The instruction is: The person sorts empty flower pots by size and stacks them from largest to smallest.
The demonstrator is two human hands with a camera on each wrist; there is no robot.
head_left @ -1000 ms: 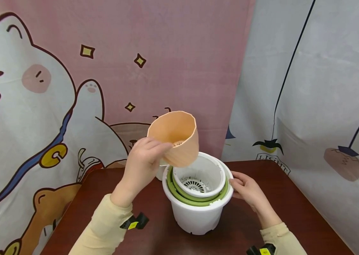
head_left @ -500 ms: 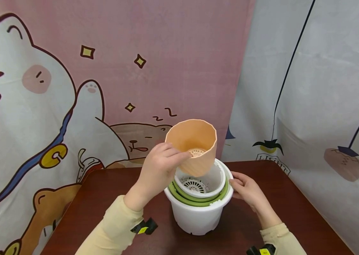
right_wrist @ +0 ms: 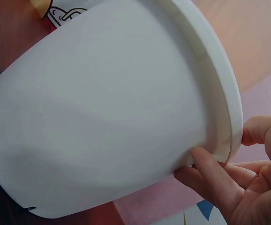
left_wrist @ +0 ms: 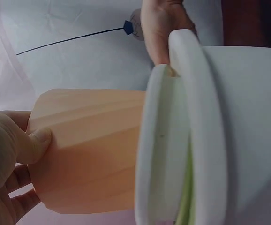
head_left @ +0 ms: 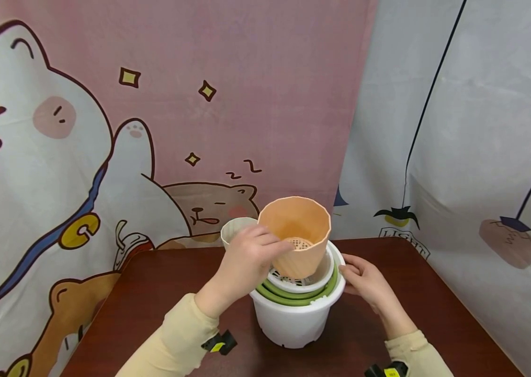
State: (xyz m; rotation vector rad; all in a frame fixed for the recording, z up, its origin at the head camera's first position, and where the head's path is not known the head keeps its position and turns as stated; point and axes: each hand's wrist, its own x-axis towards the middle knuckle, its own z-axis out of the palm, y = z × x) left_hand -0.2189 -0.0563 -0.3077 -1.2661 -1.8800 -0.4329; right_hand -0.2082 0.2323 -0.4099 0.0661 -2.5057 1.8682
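My left hand (head_left: pixel 252 262) pinches the rim of a peach-coloured plastic flowerpot (head_left: pixel 312 259) with a slotted bottom. In the left wrist view the thumb lies on the outer wall of the peach pot (left_wrist: pixel 93 154). Its lower end is inside the mouth of a smaller white pot (head_left: pixel 327 269). That one sits nested with green pots (head_left: pixel 289 300) in a large white flowerpot (head_left: pixel 289 324), upright on the table. At the right side, my right hand (head_left: pixel 369 283) holds the large pot's rim, thumb above and fingers beneath, as the right wrist view shows the hand (right_wrist: pixel 238 178).
A cream pot (head_left: pixel 234 226) stands behind my left hand, partly hidden. The dark red-brown table (head_left: pixel 161 293) ends at a cartoon-printed cloth backdrop (head_left: pixel 274 104), with a pale grey cloth (head_left: pixel 477 157) on the right.
My left hand has brought the peach flowerpot right and down, from above the nested pots into the smaller white one. The cream pot behind shows more. My right hand has stayed in place.
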